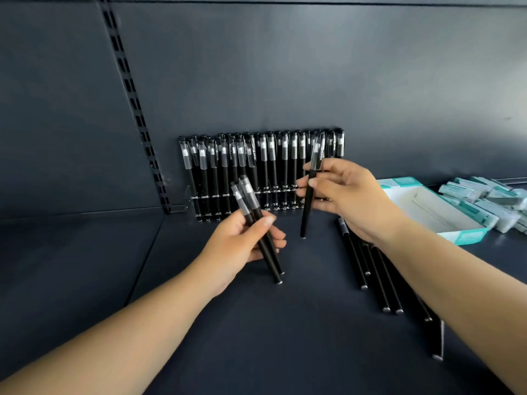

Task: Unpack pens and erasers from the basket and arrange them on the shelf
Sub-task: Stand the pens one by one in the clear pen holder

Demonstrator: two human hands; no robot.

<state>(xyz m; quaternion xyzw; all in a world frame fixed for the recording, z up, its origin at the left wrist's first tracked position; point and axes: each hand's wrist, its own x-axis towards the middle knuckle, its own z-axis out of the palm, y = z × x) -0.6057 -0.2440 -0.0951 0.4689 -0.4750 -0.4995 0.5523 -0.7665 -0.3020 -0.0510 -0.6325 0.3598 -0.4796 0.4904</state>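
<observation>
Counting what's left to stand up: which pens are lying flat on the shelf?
The loose pens under the right forearm lie flat; the row stands against the back panel.

left half of shelf (85, 266): bare dark surface, open for a hand from the front edge back to the back panel (285, 67).
centre front: open strip between the two forearms.
back centre: row of upright pens (265, 166) leans on the back panel, blocks that stretch of wall.
right of centre: loose pens (379, 280) lie lengthwise on the shelf, partly under the right forearm; low obstacle.
far right: open white-and-teal box (433, 212), with a pile of wrapped erasers (490, 198) just beyond; that corner is crowded.
above shelf: air space open up to the top of view.
</observation>
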